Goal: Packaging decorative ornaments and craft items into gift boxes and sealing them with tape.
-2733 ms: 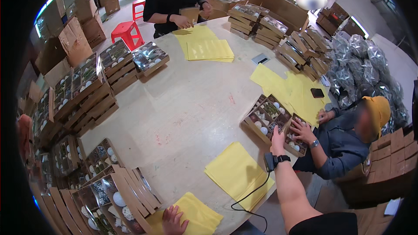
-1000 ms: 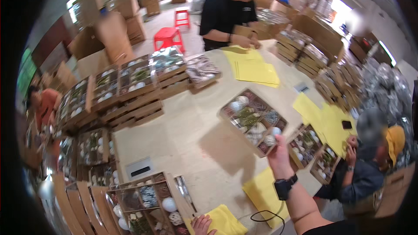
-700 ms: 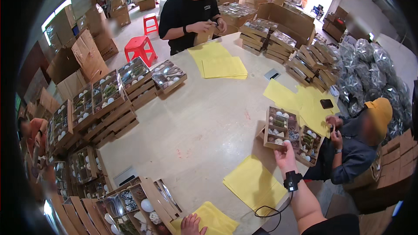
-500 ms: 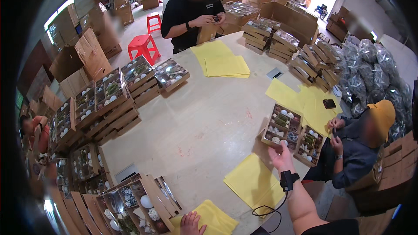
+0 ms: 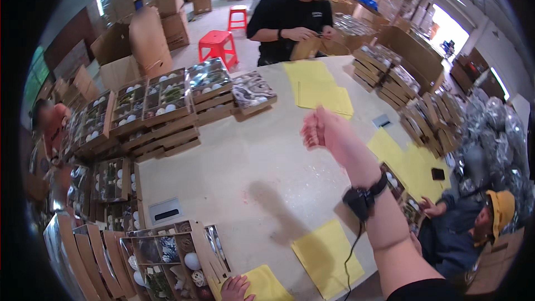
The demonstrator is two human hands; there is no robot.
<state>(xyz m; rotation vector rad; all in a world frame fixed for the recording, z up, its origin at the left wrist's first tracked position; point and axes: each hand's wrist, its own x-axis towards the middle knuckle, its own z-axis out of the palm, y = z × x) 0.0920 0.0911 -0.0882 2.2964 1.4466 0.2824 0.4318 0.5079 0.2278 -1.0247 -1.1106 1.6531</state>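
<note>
My right hand [image 5: 319, 131] is raised above the middle of the table, just short of a stack of yellow sheets [image 5: 320, 96]. Its fingers are loosely curled in, and I see nothing in them. Down at the near edge my left hand [image 5: 236, 289] lies with fingers spread on yellow sheets [image 5: 262, 283]. Beside it stands a compartment box [image 5: 184, 245] of white balls, twine balls and green moss. My right forearm, with a black strapped device [image 5: 362, 199] and cable, partly hides two similar boxes [image 5: 392, 179] at the right.
Stacked decoration boxes [image 5: 167, 100] line the left side; more stacks [image 5: 379, 67] stand far right. Yellow sheets [image 5: 329, 256] lie near the front. A person in black [image 5: 295, 17] works across the table, another in a yellow hat [image 5: 462, 234] sits right. Red stools [image 5: 218, 45] stand behind.
My right hand has left the box at the right and swung up and left over the table. My left hand stays on the yellow sheets. The view has shifted.
</note>
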